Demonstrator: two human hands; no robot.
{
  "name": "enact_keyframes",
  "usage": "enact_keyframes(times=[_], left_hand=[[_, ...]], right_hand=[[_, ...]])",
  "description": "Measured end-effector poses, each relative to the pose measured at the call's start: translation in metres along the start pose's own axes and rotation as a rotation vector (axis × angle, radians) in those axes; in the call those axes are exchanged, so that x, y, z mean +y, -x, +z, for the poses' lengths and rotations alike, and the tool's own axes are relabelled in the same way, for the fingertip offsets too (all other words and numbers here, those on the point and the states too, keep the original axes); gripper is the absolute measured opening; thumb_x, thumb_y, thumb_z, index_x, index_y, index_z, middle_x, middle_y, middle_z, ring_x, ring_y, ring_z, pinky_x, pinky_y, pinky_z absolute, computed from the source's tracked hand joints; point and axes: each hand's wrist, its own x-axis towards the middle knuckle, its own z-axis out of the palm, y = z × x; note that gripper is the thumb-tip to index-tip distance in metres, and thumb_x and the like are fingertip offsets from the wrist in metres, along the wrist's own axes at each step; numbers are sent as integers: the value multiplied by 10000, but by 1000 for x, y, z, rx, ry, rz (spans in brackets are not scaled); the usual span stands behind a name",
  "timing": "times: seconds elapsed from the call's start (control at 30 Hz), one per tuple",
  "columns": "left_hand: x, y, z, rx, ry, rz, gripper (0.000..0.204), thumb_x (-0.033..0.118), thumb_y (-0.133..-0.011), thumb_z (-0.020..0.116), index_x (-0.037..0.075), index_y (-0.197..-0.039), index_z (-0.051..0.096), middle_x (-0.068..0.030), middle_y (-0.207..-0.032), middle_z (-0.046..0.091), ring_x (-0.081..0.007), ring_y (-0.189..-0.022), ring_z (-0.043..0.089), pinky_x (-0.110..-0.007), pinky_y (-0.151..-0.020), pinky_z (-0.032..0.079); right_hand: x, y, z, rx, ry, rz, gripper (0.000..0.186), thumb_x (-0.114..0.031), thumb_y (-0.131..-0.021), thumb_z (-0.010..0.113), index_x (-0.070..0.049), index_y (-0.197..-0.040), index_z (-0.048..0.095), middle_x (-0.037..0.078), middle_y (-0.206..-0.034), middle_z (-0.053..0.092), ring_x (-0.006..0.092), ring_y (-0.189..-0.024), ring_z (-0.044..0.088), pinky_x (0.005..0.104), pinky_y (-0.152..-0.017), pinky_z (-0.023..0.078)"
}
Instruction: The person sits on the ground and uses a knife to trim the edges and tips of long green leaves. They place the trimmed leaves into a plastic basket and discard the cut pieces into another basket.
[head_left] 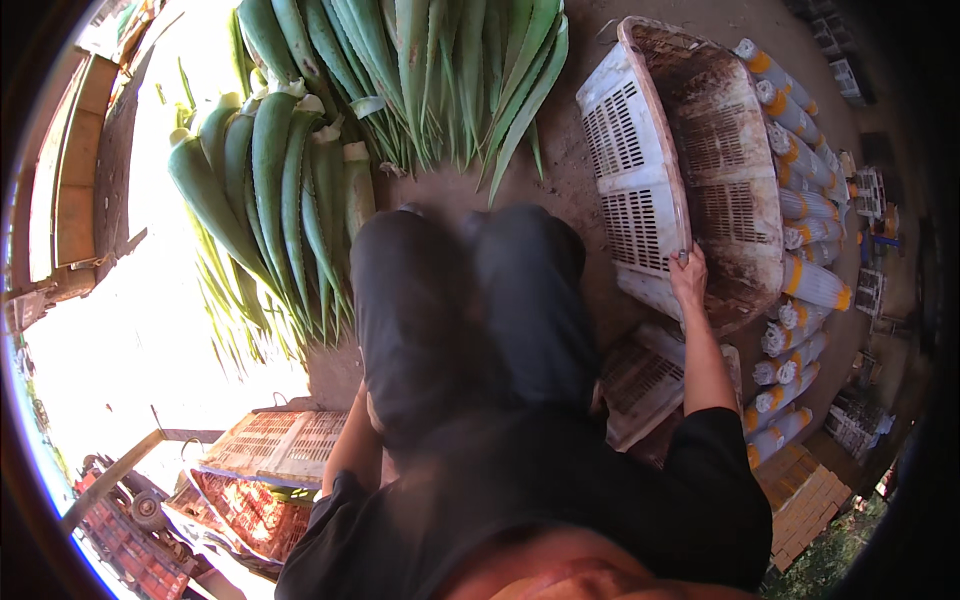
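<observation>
My right hand [689,278] grips the near rim of a worn, dirt-stained white plastic crate [622,150], which has slotted walls and stands tilted to my right. My left forearm [350,447] reaches down beside my left leg, which hides the fingers. In front of my knees lie long green aloe-like leaves in two piles, one at front left [270,190] and one farther forward [440,70]. Their cut pale ends show on the nearer pile.
A second dirty crate [640,385] lies by my right hip. Several white bundles with yellow bands [815,280] line the right side. Reddish crates [260,440] stand behind me on the left, near a wheeled vehicle [147,512]. A tan board structure [75,160] is far left.
</observation>
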Motion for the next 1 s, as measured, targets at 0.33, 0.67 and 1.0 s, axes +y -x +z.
enact_keyframes(times=[0.33,0.67,1.0], left_hand=[[6,-19,-32,-137,-192,1,311,188,-933,542,84,-1225,549,-105,-893,661,-272,-792,652,-350,-726,532],[64,-45,-73,-240,-341,-97,315,192,-931,542,93,-1230,547,-108,-893,662,-278,-794,654,-354,-728,533],[71,-54,-67,-288,-389,204,319,195,-929,543,101,-1234,546,-111,-892,663,-284,-795,655,-358,-729,535]], right_hand=[[-51,-4,30,-54,151,113,143,-157,-734,641,-33,-803,647,211,-951,553,402,-903,577,470,-776,482],[-137,-5,18,-13,-38,235,179,-110,-721,661,-50,-884,703,167,-905,580,338,-845,585,417,-727,480],[-188,11,50,20,-534,401,172,-34,-685,643,-31,-848,697,106,-1056,616,260,-928,620,321,-843,472]])
